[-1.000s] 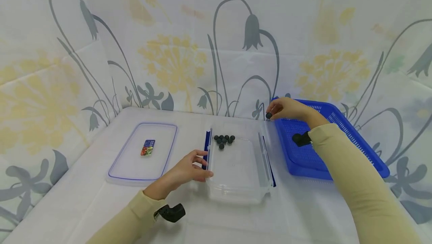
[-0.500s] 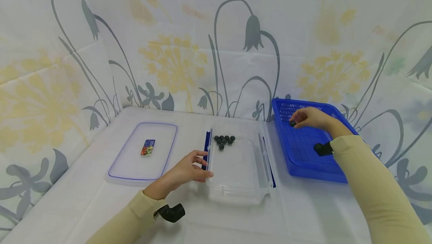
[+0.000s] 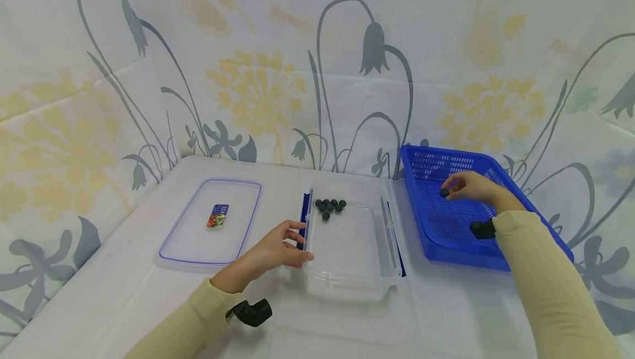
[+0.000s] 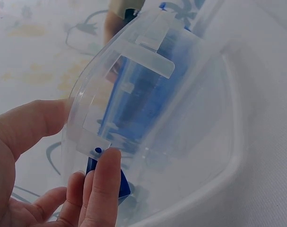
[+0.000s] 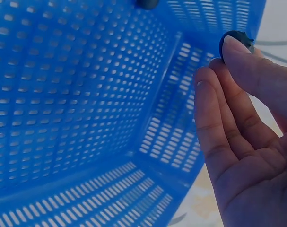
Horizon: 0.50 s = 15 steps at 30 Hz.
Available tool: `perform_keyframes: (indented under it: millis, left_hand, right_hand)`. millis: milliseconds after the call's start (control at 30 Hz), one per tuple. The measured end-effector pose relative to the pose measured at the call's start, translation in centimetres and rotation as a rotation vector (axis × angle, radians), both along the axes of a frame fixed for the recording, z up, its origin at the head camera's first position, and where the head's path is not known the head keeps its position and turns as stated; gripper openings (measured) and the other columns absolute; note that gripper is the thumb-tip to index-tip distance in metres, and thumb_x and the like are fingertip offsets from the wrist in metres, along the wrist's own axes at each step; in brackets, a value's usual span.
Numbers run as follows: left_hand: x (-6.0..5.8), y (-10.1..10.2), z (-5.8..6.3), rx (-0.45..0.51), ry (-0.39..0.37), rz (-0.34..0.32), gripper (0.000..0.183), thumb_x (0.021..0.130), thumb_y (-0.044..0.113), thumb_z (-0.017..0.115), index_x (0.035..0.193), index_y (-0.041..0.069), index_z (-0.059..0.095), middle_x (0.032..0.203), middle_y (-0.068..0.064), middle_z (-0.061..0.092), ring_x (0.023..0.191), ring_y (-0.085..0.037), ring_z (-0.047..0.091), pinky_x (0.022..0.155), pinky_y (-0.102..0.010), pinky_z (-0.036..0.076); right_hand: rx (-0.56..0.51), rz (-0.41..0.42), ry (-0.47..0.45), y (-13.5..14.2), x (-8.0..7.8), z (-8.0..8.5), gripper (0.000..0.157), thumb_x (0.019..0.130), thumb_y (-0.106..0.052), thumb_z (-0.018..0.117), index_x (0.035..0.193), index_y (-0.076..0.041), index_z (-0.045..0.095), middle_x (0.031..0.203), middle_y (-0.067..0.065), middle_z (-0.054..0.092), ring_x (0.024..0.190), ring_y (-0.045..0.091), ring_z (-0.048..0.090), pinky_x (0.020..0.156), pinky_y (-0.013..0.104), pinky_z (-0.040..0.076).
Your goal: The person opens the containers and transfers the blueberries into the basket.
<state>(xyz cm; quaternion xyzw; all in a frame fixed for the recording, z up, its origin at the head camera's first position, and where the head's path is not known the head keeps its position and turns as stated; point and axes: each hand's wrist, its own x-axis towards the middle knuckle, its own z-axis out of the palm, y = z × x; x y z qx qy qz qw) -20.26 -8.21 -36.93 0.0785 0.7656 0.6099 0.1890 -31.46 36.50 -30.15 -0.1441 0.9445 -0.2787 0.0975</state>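
Observation:
In the head view, my right hand (image 3: 468, 187) pinches a dark blueberry (image 3: 444, 193) between thumb and fingertips over the blue perforated basket (image 3: 428, 240). The right wrist view shows the berry's jagged crown, and another dark berry (image 5: 148, 4) lies at its top edge, inside the basket. My left hand (image 3: 278, 246) grips the left wall of a clear plastic container (image 3: 347, 262), thumb on one side and fingers near its blue side latch (image 4: 125, 184). Several blueberries (image 3: 326, 215) sit grouped in the container's far left part.
A clear lid (image 3: 195, 243) with a blue seal and a colourful label (image 3: 218, 216) lies left of the container. Behind the white-covered table (image 3: 342, 331) hangs a flower-patterned cloth (image 3: 278, 28). The basket stands at the right, near that cloth.
My right hand has moved right and nearer, from the basket's far left corner to over its inside, still pinching the blueberry. The left hand and the container have stayed put.

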Motion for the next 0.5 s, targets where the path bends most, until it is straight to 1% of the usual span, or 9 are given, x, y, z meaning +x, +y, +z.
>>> perform_keyframes:
  millis: [167, 267, 400, 500]
  left_hand:
    - [0.0, -0.06, 0.09, 0.001, 0.0, -0.003, 0.068, 0.077, 0.009, 0.077, 0.133, 0.002, 0.039, 0.111, -0.014, 0.047, 0.083, -0.019, 0.06, 0.072, -0.034, 0.055]
    - [-0.05, -0.08, 0.08, 0.001, -0.001, -0.001, 0.068, 0.077, 0.009, 0.077, 0.133, 0.002, 0.039, 0.111, -0.014, 0.047, 0.082, -0.019, 0.06, 0.072, -0.034, 0.055]
    - [-0.07, -0.12, 0.02, 0.014, -0.007, -0.009, 0.069, 0.077, 0.008, 0.077, 0.133, 0.001, 0.038, 0.11, -0.014, 0.047, 0.081, -0.019, 0.061, 0.072, -0.034, 0.055]
    - [-0.06, -0.18, 0.02, 0.018, -0.005, -0.011, 0.069, 0.077, 0.008, 0.077, 0.133, 0.001, 0.038, 0.111, -0.014, 0.047, 0.081, -0.02, 0.061, 0.072, -0.034, 0.055]
  right_hand:
    - [0.007, -0.007, -0.006, 0.36, 0.04, -0.36, 0.029, 0.084, -0.007, 0.067, 0.105, 0.01, 0.057, 0.095, 0.016, 0.061, 0.091, 0.03, 0.057, 0.081, 0.049, 0.048]
    - [0.005, 0.001, -0.003, 0.53, 0.09, -0.42, 0.029, 0.084, -0.005, 0.067, 0.105, 0.012, 0.056, 0.092, 0.015, 0.062, 0.087, 0.03, 0.058, 0.08, 0.05, 0.048]
    - [0.012, 0.008, -0.002, 0.56, 0.15, -0.29, 0.027, 0.084, -0.003, 0.066, 0.104, 0.013, 0.056, 0.088, 0.013, 0.063, 0.084, 0.029, 0.06, 0.078, 0.049, 0.049]
    - [0.027, 0.016, 0.013, 0.23, 0.08, 0.04, 0.026, 0.085, -0.004, 0.066, 0.104, 0.01, 0.057, 0.09, 0.013, 0.063, 0.085, 0.028, 0.06, 0.078, 0.049, 0.05]
